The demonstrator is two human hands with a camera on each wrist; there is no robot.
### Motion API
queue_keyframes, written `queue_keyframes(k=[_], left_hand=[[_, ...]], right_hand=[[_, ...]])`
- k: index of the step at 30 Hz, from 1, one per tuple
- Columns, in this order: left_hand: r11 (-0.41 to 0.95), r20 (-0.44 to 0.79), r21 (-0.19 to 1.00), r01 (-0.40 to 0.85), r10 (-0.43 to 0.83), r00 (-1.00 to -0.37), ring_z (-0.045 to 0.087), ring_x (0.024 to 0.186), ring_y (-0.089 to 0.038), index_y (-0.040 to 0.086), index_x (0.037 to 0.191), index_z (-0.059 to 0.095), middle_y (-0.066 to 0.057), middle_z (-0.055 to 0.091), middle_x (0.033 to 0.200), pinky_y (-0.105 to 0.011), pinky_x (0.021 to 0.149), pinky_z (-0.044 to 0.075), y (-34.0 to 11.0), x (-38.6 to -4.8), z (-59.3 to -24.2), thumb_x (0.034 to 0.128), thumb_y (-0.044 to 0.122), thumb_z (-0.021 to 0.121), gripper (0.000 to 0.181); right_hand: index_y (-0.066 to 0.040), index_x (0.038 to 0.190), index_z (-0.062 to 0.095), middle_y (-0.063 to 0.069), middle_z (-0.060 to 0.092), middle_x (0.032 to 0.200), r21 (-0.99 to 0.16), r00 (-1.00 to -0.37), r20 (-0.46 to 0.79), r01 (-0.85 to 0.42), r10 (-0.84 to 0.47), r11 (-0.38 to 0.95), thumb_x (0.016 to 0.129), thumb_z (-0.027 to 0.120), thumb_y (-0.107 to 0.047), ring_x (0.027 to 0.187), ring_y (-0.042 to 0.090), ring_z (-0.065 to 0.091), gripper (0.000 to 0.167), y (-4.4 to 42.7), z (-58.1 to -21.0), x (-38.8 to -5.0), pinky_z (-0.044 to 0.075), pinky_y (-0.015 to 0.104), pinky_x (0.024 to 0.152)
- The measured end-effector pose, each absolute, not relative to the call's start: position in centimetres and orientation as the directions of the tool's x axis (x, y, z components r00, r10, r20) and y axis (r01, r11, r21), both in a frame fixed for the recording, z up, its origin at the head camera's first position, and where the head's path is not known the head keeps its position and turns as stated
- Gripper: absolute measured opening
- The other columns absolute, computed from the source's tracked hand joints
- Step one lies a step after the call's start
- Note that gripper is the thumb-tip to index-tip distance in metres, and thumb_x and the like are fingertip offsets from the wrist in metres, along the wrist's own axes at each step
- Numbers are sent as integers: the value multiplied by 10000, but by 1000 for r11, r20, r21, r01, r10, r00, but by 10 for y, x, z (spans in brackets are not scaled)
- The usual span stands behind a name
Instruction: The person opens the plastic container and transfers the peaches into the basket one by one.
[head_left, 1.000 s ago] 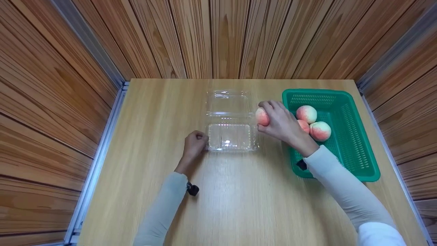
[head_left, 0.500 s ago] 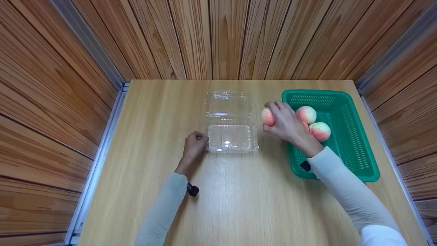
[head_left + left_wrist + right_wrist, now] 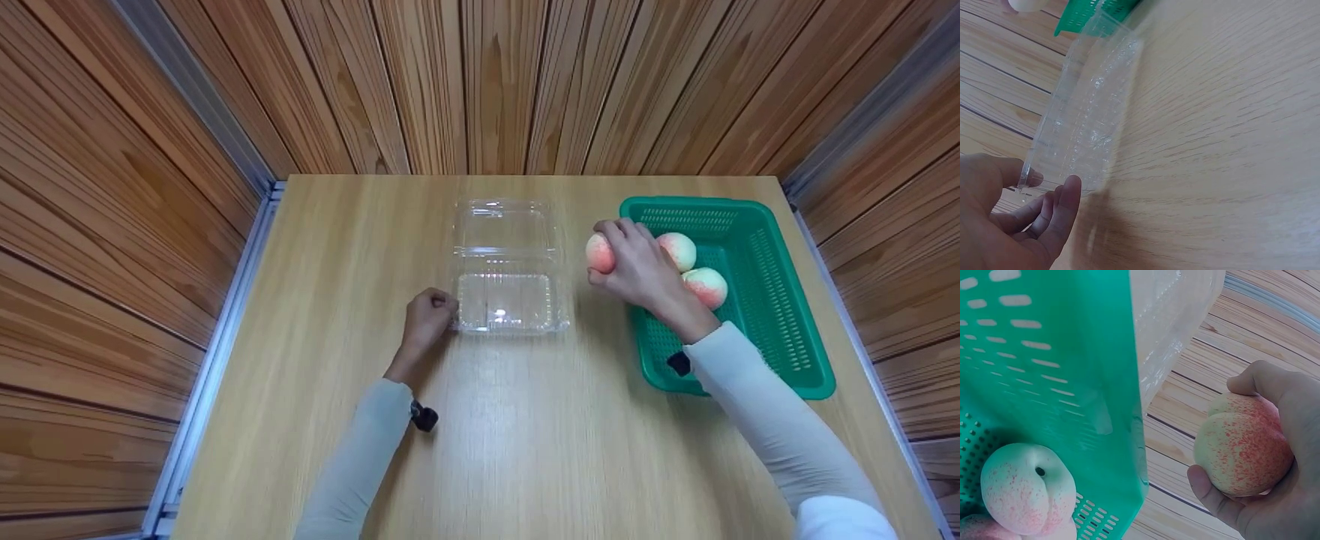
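Note:
My left hand (image 3: 428, 319) pinches the near left edge of a clear plastic clamshell container (image 3: 504, 300), which lies on the table with its lid folded back. In the left wrist view, the thumb and fingers (image 3: 1067, 211) are at the rim of the container (image 3: 1086, 121). A pink and cream peach (image 3: 600, 253) is gripped in my right hand (image 3: 637, 266), just left of the green basket (image 3: 795, 300). The right wrist view shows the thumb and fingers round that peach (image 3: 1244, 444), outside the basket wall (image 3: 1112, 382). More peaches (image 3: 705, 288) lie in the basket, partly hidden by the hand.
The wooden table (image 3: 517, 435) is bordered by plank walls (image 3: 502, 90) at the back and sides. Metal rails (image 3: 202, 360) run along its left and right edges. The basket stands near the right edge of the table.
The right hand has moved to the right with the peach, away from the clamshell container and towards the basket. The left hand and the container have stayed in place.

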State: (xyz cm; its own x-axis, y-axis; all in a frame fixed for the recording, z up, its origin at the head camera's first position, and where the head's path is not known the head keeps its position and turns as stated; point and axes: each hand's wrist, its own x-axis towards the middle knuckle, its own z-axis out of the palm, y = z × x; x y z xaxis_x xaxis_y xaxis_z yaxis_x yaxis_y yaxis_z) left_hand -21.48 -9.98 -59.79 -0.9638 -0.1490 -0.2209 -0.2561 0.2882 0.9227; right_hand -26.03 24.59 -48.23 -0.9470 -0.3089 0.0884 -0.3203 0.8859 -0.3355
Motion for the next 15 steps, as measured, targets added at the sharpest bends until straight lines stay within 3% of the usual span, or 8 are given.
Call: queue_keyframes(k=[7,15], left_hand=[[251,-255,925,-285,-144,-956,639,708,-192,-33,1052,679,-53,642,820,-262,606,510,-99,-215,-599,967,53,632,130],[254,-250,925,-283,-153,-956,613,673,-151,-24,1042,680,-48,637,815,-249,583,493,-99,-215,-600,967,58,633,121]], right_hand=[[-57,1423,539,211,585,1323,-332,-946,105,-324,-307,886,836,837,-287,1182,420,553,697,253,-487,-263,556,624,974],[-59,1431,537,213,581,1309,-336,-953,96,-303,-287,892,841,828,-282,1191,420,557,695,262,-488,-264,554,629,975]])
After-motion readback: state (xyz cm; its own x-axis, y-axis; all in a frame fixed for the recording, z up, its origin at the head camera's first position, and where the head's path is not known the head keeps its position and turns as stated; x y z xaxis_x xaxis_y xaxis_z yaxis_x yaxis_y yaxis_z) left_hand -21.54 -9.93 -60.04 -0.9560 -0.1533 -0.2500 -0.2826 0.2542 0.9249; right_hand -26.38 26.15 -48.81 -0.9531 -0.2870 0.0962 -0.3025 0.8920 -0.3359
